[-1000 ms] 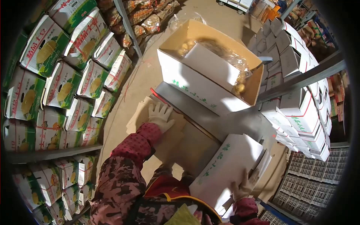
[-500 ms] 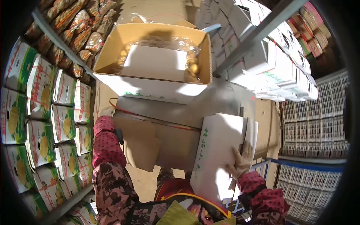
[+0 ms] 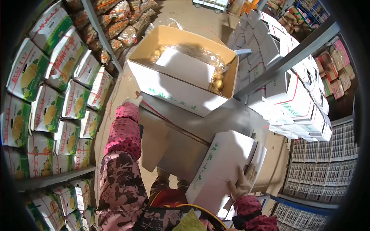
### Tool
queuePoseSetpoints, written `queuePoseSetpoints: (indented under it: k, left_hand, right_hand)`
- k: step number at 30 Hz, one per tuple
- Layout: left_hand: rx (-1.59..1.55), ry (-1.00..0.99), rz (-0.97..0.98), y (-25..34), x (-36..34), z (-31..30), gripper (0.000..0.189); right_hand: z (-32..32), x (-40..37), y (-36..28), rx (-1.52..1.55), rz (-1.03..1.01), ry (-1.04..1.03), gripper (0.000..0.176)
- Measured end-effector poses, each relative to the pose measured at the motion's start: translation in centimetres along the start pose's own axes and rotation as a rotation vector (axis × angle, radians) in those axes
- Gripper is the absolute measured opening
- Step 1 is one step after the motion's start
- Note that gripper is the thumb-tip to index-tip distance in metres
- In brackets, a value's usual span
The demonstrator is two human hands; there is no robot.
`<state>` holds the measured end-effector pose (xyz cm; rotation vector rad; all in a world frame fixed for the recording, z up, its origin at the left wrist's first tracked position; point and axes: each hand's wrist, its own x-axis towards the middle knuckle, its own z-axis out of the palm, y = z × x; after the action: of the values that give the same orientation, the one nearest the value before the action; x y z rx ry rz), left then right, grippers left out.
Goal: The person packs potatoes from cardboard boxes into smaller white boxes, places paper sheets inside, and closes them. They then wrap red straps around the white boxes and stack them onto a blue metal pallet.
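My left hand (image 3: 133, 101), in a pale glove, pinches a thin red packing strap (image 3: 154, 111) at the far left of a metal-topped table (image 3: 192, 123). From there the strap runs right along a slot in the tabletop towards the white carton. My right hand (image 3: 241, 186), also gloved, lies with fingers spread on the white carton (image 3: 216, 165) with green lettering. This carton sits at the table's right side, near my body. Beyond the strap is an open carton (image 3: 169, 90) holding small round potatoes (image 3: 217, 82) in clear plastic, partly under a white sheet.
Green-and-white cartons (image 3: 50, 107) are stacked on the left, below netted bags (image 3: 119, 29). White strapped cartons (image 3: 289, 96) stand at the right behind a slanting metal post (image 3: 289, 57). Patterned stacks (image 3: 320, 154) fill the far right.
The view has turned, so the open carton and stacks appear shifted right and lower. My left hand stays with the strap, and its end now shows above the fingers. My right hand stays on the carton.
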<state>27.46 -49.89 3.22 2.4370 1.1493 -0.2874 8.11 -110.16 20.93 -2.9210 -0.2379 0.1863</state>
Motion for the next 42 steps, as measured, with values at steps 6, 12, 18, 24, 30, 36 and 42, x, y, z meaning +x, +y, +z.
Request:
queuePoseSetpoints:
  k: [6,12,18,24,30,36,42]
  left_hand:
    - [-0.087,0.040,-0.113,-0.6,3.5,3.8,0.052]
    - [-0.778,0.167,-0.051,-3.7,6.1,3.2,0.027]
    - [-1.906,0.039,0.451,-1.7,-0.3,-4.1,0.014]
    - [-1.418,0.256,1.096,18.7,-25.2,-16.1,0.013]
    - [0.245,0.645,1.613,35.4,-47.4,3.4,0.016]
    - [0.102,0.300,1.530,33.8,-47.5,15.4,0.026]
    - [0.187,0.345,1.584,34.3,-49.2,12.5,0.018]
  right_hand:
    - [0.4,0.5,-0.4,-0.057,0.022,-0.005,0.077]
    - [0.0,0.3,-0.2,-0.019,0.034,-0.026,0.077]
    - [-1.7,0.3,-1.0,-0.017,0.074,-0.101,0.079]
    - [-1.4,-0.9,0.1,0.070,0.006,-0.056,0.078]
    - [-0.7,-1.8,1.2,0.215,-0.040,0.115,0.065]
    - [-0.4,-2.3,3.9,0.517,-0.060,0.392,0.046]
    - [4.2,2.1,18.1,0.515,0.288,0.571,0.049]
